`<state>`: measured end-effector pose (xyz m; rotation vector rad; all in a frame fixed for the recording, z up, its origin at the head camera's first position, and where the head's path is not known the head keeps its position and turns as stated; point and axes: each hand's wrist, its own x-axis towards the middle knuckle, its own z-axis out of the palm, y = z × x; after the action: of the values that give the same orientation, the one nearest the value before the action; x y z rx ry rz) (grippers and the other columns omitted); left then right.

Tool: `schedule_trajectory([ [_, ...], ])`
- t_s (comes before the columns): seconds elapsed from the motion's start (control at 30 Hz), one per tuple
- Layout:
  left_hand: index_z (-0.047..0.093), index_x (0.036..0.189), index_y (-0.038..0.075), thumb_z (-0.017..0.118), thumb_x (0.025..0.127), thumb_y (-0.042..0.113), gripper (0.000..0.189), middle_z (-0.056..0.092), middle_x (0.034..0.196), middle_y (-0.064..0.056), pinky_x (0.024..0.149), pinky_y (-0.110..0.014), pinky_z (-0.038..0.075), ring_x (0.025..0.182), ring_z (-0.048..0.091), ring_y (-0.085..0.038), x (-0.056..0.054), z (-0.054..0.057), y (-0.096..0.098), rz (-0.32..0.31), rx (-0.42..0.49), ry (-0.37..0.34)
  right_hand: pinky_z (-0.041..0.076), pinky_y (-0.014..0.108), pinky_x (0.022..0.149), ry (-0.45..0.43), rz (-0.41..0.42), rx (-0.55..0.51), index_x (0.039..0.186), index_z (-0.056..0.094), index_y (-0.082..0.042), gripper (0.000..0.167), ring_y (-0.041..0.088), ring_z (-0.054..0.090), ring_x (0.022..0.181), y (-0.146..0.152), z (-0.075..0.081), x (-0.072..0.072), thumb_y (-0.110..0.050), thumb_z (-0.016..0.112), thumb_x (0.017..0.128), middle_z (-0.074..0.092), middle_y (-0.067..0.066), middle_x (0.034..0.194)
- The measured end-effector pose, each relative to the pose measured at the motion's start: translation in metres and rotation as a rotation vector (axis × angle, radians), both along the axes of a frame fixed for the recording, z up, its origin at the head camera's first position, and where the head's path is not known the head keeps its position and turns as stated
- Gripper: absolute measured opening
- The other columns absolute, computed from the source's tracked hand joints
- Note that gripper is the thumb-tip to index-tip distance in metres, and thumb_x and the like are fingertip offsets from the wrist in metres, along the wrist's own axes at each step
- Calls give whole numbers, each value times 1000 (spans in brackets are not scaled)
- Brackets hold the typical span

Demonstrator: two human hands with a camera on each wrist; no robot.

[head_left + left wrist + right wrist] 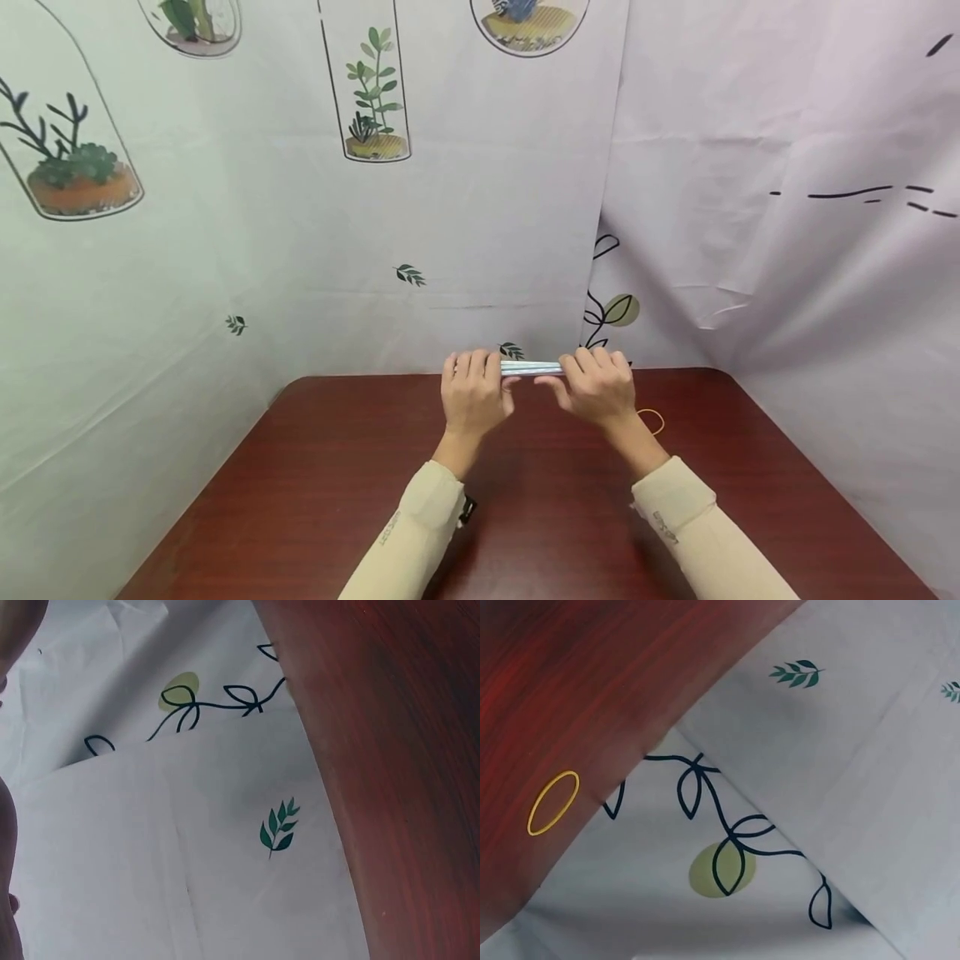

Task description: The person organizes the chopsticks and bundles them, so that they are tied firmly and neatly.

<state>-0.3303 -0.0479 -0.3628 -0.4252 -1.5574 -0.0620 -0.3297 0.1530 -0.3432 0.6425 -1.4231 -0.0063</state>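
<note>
Hands [474, 396] [600, 387] gripping pale strip [531, 367] — head view only; yellow loop [570, 800] — whole only in right wrist view.

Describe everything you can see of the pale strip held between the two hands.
The pale strip shows only in the head view, as a thin, roughly level length with white and light blue bands that look like layers. The left hand grips one end and the right hand the other, hiding both ends. It lines up with the far edge of the table. Its material, full shape and any print cannot be told.
</note>
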Motion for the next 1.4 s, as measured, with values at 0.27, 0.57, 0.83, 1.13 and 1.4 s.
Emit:
schedule_trajectory([
  [0.27, 59, 82, 5, 33, 98, 50, 54, 55, 76, -10, 76, -45, 46, 67, 53, -30, 2, 3, -2, -5, -24, -49, 24, 39, 42, 24, 9, -20, 69, 56, -6, 62, 29, 41, 46, -2, 0, 0, -60, 45, 96, 46, 7, 58],
  [0.57, 63, 93, 7, 41, 97, 52, 50, 57, 81, -8, 82, -45, 48, 73, 57, -29, 4, 7, -7, -21, -75, 3, 22, 39, 41, 29, 16, -25, 68, 55, -7, 62, 29, 40, 45, 0, 1, -1, -61, 45, 96, 45, 7, 57],
  [0.83, 67, 92, 10, 53, 90, 36, 30, 63, 89, -7, 90, -48, 46, 85, 60, -30, 7, 8, -3, 7, 27, -19, 26, 39, 42, -16, 16, -32, 68, 56, -7, 59, 30, 42, 46, -5, 6, 0, -59, 49, 95, 46, 7, 58],
  [1.13, 68, 95, 10, 54, 93, 42, 34, 64, 89, -6, 88, -50, 45, 83, 61, -28, 6, 7, -1, -60, 25, 22, 26, 39, 41, -21, 42, -24, 68, 54, -7, 60, 30, 42, 44, -2, 9, 1, -59, 46, 97, 45, 6, 57],
  [1.4, 65, 90, 9, 55, 83, 58, 50, 59, 79, -5, 74, -44, 41, 71, 56, -25, 1, 10, -1, -58, -29, 75, 26, 38, 40, -4, 51, -12, 66, 53, -7, 63, 29, 43, 43, 3, 9, 1, -61, 44, 97, 45, 7, 56],
])
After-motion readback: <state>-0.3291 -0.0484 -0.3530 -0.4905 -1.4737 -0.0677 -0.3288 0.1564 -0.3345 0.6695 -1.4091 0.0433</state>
